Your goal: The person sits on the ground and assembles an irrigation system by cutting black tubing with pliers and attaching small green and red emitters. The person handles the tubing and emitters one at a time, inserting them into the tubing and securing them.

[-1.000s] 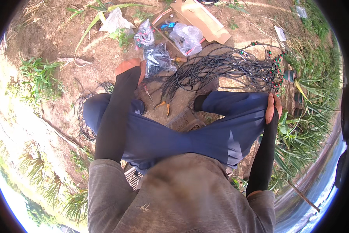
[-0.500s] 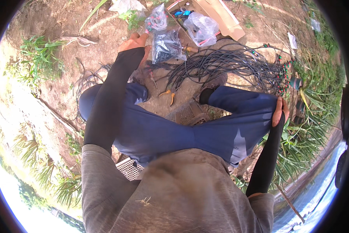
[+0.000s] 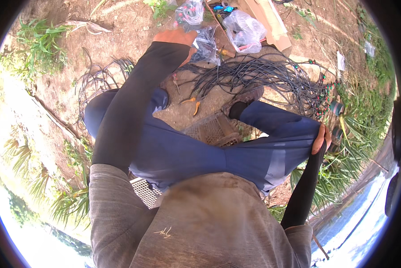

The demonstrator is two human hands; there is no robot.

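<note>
My left hand [image 3: 177,37] reaches forward to the left edge of a clear plastic bag of small black parts [image 3: 206,47]. It covers part of that bag, and its fingertips are hidden, so I cannot tell whether they grip it. Just beyond lies another clear bag [image 3: 190,12] with reddish pieces inside. My right hand [image 3: 319,139] rests on my right knee, fingers lying over the blue trouser cloth, holding nothing. Between my feet, pliers with orange handles [image 3: 194,103] lie on the soil.
Thin black tubing [image 3: 258,73] lies heaped ahead, with red and green fittings [image 3: 326,91] at its right end. An open cardboard box [image 3: 278,33] holds blue pieces and a clear bag [image 3: 245,31]. A perforated crate [image 3: 211,129] lies beneath me; long-leaved plants [image 3: 339,178] stand at right.
My left hand has moved right, from beside the bag with reddish pieces to the bag of black parts. My right hand stays on the knee. The whole view has shifted slightly.
</note>
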